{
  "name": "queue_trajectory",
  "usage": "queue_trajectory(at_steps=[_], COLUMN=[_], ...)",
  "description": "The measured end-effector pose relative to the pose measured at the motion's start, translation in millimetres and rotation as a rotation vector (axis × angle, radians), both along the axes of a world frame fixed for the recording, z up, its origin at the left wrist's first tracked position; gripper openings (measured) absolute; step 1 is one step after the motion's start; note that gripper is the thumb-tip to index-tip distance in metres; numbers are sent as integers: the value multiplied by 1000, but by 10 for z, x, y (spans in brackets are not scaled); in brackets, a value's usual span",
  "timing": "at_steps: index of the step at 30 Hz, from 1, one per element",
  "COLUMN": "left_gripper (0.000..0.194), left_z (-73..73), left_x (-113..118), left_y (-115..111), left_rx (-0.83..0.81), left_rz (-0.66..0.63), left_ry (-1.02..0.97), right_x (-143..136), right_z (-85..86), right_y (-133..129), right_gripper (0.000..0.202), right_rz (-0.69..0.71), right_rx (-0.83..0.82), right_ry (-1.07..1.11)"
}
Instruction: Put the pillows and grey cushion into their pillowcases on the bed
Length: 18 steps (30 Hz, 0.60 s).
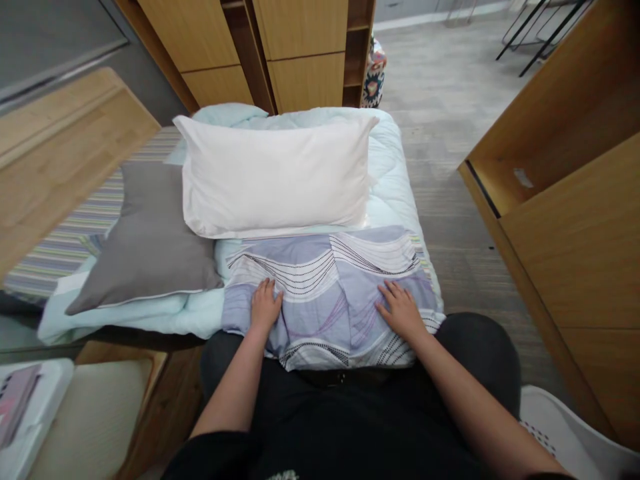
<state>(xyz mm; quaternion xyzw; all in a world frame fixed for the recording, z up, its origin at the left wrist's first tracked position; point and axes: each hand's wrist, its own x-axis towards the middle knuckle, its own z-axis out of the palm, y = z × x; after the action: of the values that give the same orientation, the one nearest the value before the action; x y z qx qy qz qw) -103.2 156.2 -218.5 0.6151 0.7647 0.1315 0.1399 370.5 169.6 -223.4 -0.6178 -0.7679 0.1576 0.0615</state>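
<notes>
A lavender and white patterned cloth (310, 313), perhaps a pillowcase, lies spread on the bed's near edge, its front side hanging toward my lap. My left hand (265, 308) rests flat on its left half, fingers stretched out. On the right half lies my right hand (400, 310), palm down with the fingers slightly spread. Neither hand grips the fabric. Just beyond the cloth sits a plump white pillow (280, 177), its near edge close to the cloth's far edge. A grey cushion (153, 240) lies to the left of both.
Under these things is a pale blue quilt (393, 167). A wooden tabletop (65, 133) juts in at the left. Wooden cabinets (305, 73) stand behind the bed, and an open wooden cabinet (565, 220) stands at right. A white chair (565, 427) is at lower right.
</notes>
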Motion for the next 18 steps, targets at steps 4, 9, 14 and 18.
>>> queue_trajectory(at_steps=[4, 9, 14, 18], left_gripper=[62, 61, 59, 57], left_z=[1, 18, 100, 491], left_x=[-11, 84, -149, -876], left_y=[167, 92, 207, 229], left_rx=[7, 15, 72, 208], left_rz=[51, 63, 270, 629], left_ry=[-1, -170, -328, -431], right_x=[39, 1, -372, -791], right_z=[-35, -42, 174, 206], right_y=[317, 277, -106, -513], right_gripper=[71, 75, 62, 59], right_rz=[-274, -251, 312, 672], right_rx=[25, 54, 81, 5], right_ry=[-40, -66, 59, 145])
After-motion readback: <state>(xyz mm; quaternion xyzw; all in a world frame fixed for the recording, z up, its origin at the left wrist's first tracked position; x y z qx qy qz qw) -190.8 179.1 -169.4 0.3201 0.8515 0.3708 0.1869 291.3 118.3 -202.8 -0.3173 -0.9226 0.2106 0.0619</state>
